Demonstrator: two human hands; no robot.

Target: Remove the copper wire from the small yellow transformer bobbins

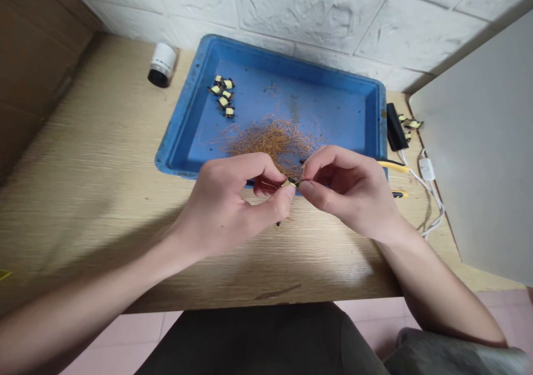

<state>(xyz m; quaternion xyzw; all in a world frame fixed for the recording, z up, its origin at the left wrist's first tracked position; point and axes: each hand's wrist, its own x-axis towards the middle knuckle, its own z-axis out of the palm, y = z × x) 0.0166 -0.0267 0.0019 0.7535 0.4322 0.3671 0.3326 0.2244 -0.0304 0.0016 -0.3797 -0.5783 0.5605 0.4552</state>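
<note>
Starting at the far left of my head view, a brown panel [37, 47] stands at the edge of the wood-grained table [104, 164]; next along, a white canister with a black end [164, 60] sits by the textured white wall [291, 9], just outside the blue tray [333, 103]; and inside that tray, over on its left, I've got a loose cluster of yellow-banded pieces [224, 101], dark at their ends; then comes a tangled heap of coppery wire [266, 140], spread across the near middle of the tray floor.

Now the left hand [237, 197], reaching in over the tray's near rim; thumb and forefinger are closed in a pinch on a small yellow-banded part [288, 183], so the part sits between the two hands at the near rim, right in front of the heap; the right hand [353, 189] meets it there, thumb and forefinger nearly together beside the part; a fine strand [304, 170] shows at their tips, but I can't tell whether they grip it.

Further right, a yellow-and-black handle [393, 166] pokes out past that hand; beyond it, a black block [395, 128] leans by the tray; then a white cable with an inline switch [427, 169]; last, a pale panel [478, 142].
</note>
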